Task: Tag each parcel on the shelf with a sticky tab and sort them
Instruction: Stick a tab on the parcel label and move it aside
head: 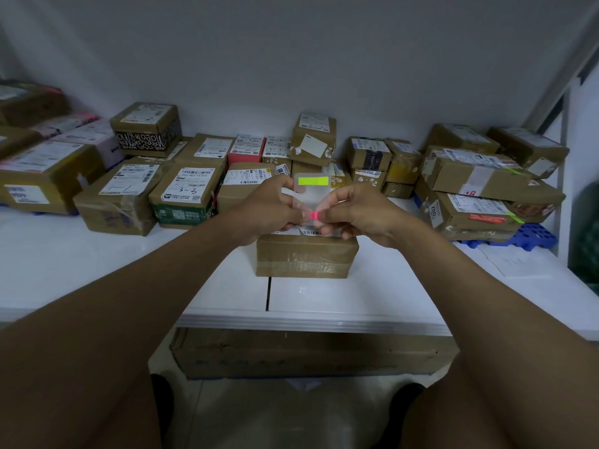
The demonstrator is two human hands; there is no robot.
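Note:
A translucent sheet of sticky tabs (311,192) is held upright above the shelf, with a green tab (313,181) stuck near its top. My left hand (271,207) grips the sheet by its left edge. My right hand (355,211) pinches a pink tab (314,215) at the sheet's lower edge. Directly below both hands a brown cardboard parcel (306,256) wrapped in clear tape sits alone near the front of the white shelf (340,296); my hands cover most of its label.
Several taped parcels crowd the back of the shelf, among them one marked "3-3" (186,197) at the left and a stack (476,189) at the right on a blue plastic pallet (531,236). A long carton (304,353) lies under the shelf.

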